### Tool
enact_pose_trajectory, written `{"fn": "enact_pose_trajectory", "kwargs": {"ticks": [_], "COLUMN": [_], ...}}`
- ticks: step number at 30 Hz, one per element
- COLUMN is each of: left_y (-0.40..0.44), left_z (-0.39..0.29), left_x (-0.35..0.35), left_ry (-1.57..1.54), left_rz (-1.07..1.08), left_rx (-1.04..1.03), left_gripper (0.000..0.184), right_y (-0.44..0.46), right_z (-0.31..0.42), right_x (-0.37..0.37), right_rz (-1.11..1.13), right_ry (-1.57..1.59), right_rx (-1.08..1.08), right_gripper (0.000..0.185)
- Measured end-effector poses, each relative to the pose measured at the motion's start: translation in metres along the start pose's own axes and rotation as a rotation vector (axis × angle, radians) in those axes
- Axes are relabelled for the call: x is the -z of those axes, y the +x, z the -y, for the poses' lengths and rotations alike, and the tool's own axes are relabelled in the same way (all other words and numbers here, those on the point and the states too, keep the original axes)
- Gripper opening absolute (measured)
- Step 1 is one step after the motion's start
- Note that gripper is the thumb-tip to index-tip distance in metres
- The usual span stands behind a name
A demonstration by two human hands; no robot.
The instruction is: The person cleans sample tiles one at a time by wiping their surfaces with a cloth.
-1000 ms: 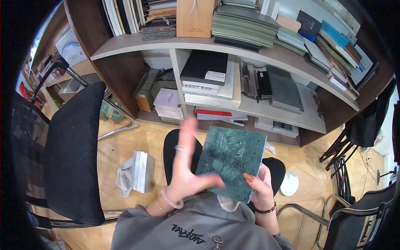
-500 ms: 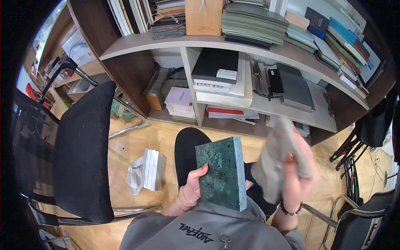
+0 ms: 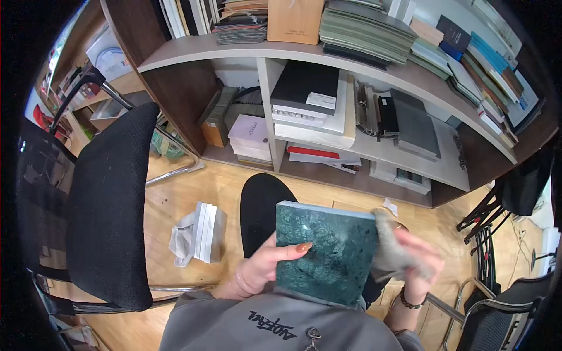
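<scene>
A dark green, mottled stone tile (image 3: 328, 251) with a pale edge is held up over my lap. My left hand (image 3: 270, 263) grips its left side, thumb lying across the front face. At the tile's right edge, my right hand (image 3: 418, 260) has its fingers round a beige-grey cloth (image 3: 389, 248), which presses against that edge. Both cloth and right fingers are blurred by motion. On the floor to the left stand several pale tiles (image 3: 209, 233) side by side, with a crumpled grey-white cloth (image 3: 184, 240) against them.
A black mesh chair (image 3: 111, 205) stands close on my left, another chair (image 3: 509, 310) at lower right. Ahead, a shelf unit (image 3: 205, 55) holds books, binders and stacked sample sheets. Black folding legs (image 3: 486, 216) stand at right. A white scrap (image 3: 390, 206) lies on the floor.
The green tile has turned so its front face shows more fully. My right hand has brought the cloth from apart, at the right, onto the tile's right edge. The view has shifted slightly.
</scene>
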State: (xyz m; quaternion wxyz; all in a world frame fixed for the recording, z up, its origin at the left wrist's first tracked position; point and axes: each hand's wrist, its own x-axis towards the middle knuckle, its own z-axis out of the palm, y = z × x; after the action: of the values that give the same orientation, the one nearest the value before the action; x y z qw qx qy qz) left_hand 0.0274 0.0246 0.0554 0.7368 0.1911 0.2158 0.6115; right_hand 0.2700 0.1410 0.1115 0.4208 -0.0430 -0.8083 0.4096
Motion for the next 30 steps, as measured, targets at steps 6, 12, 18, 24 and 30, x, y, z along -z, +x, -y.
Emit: {"fn": "enact_pose_trajectory", "kwargs": {"ticks": [6, 12, 18, 24, 30], "left_y": [0.005, 0.001, 0.009, 0.024, 0.047], "left_z": [0.005, -0.011, -0.009, 0.009, 0.000], "left_x": [-0.002, -0.017, -0.009, -0.006, -0.011], "left_ry": [-0.077, -0.250, -0.120, -0.134, -0.121], "left_rz": [-0.046, -0.136, -0.121, -0.303, -0.182], "left_rx": [0.006, -0.186, -0.121, -0.081, -0.118], "left_gripper": [0.045, 0.042, 0.042, 0.040, 0.039], "right_y": [-0.004, -0.025, -0.013, -0.035, -0.150], "right_z": [-0.005, 0.007, 0.007, -0.005, -0.027], "right_x": [-0.018, -0.027, -0.014, -0.017, 0.018], "right_rz": [-0.805, -0.072, -0.268, -0.281, -0.676], "right_ry": [-0.020, 0.134, 0.036, 0.071, 0.339], "right_rx": [-0.374, -0.317, -0.369, -0.342, -0.938], "right_gripper": [0.043, 0.035, 0.039, 0.031, 0.035]}}
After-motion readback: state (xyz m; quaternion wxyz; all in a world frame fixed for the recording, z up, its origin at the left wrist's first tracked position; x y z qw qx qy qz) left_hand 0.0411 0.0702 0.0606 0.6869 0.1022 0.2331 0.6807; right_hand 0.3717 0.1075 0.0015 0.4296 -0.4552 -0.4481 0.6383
